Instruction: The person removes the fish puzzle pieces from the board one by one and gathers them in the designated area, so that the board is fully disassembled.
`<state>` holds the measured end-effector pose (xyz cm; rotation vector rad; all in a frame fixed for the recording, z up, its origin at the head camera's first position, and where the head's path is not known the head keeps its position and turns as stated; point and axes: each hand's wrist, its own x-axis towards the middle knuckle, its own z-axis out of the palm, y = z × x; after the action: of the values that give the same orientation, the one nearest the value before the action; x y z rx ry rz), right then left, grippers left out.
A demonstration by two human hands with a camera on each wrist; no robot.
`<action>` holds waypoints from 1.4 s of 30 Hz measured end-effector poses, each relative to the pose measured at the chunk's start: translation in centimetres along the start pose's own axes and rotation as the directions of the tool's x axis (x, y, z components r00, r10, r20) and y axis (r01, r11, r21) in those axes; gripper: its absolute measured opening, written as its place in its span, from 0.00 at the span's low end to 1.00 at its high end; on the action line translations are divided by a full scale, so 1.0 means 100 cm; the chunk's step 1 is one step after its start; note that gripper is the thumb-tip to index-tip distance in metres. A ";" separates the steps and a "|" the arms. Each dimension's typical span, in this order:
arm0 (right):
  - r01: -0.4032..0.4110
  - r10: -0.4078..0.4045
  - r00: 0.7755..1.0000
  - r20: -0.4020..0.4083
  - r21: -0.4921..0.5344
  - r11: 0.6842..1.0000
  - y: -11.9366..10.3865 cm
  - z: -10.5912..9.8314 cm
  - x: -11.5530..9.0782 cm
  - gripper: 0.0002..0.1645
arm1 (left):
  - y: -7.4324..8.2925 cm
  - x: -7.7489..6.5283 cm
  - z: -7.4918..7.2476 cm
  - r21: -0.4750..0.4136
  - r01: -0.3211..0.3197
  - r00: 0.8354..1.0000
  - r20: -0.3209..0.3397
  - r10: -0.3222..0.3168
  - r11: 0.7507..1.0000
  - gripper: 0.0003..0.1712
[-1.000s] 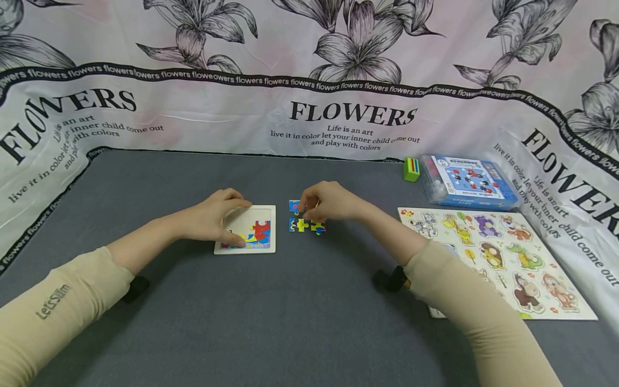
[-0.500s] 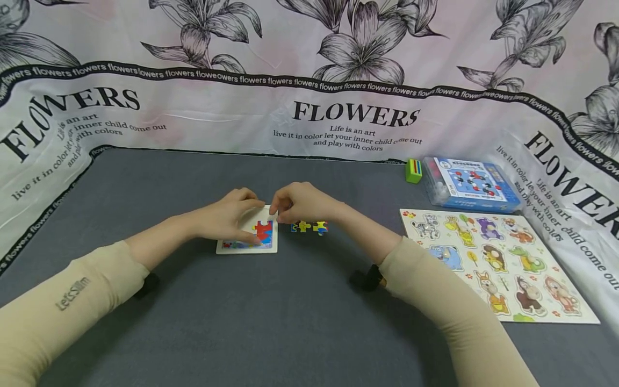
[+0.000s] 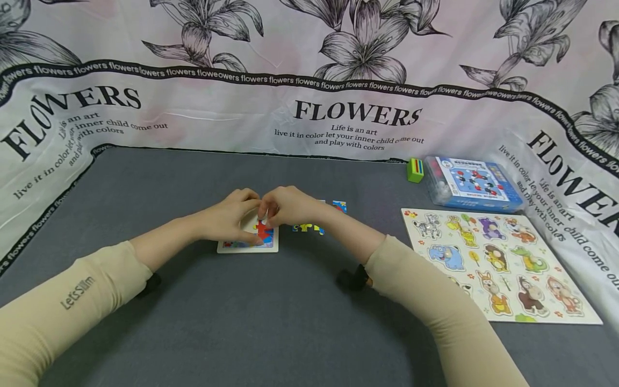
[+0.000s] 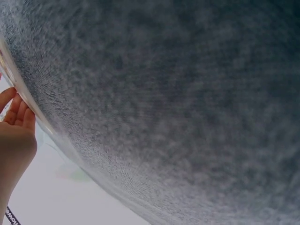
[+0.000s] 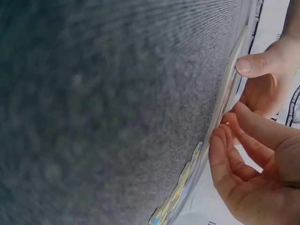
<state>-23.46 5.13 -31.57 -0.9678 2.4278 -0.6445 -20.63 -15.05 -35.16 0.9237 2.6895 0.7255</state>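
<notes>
A small white-framed jigsaw tray [image 3: 247, 250] lies on the grey cloth, partly filled with coloured pieces along its near side. My left hand [image 3: 227, 217] spans its left part, the thumb resting on the pieces and the other fingers by the far edge. At the tray's right side my right hand [image 3: 292, 207] pinches a small puzzle piece [image 3: 263, 220], mostly hidden by the fingers, over the top of a red piece. Loose puzzle pieces [image 3: 304, 228] lie right of the tray, partly under the right hand. In the right wrist view both hands meet at the tray's edge [image 5: 217, 110].
A white animal puzzle board [image 3: 464, 279] lies to the right, partly behind the right sleeve. Behind it stand a blue-lidded clear box [image 3: 476, 185] and a small green block [image 3: 415, 170]. One blue piece [image 3: 340, 206] sits beyond the right forearm. A flowered curtain closes off the back.
My right hand has taken a piece from the loose ones and carried it left onto the tray. My left hand stays at the tray, and the view has shifted slightly.
</notes>
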 end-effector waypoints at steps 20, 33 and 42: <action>-0.034 0.033 0.999 -0.021 -0.045 0.998 -0.003 0.008 0.001 0.17 | -0.004 0.001 0.003 0.002 0.016 1.000 0.001 -0.016 1.000 0.43; 0.026 -0.028 0.998 -0.054 -0.040 0.999 -0.004 0.008 -0.001 0.17 | -0.002 0.001 0.001 -0.008 0.011 1.000 0.002 -0.011 1.000 0.43; 0.049 -0.050 0.995 -0.089 -0.011 0.999 -0.002 0.008 0.000 0.12 | 0.000 0.001 0.001 -0.016 0.026 1.000 0.008 -0.026 1.000 0.45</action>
<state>-22.95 4.83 -32.09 -1.0260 2.4929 -0.7091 -20.67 -14.95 -35.27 0.8843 2.6796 0.7349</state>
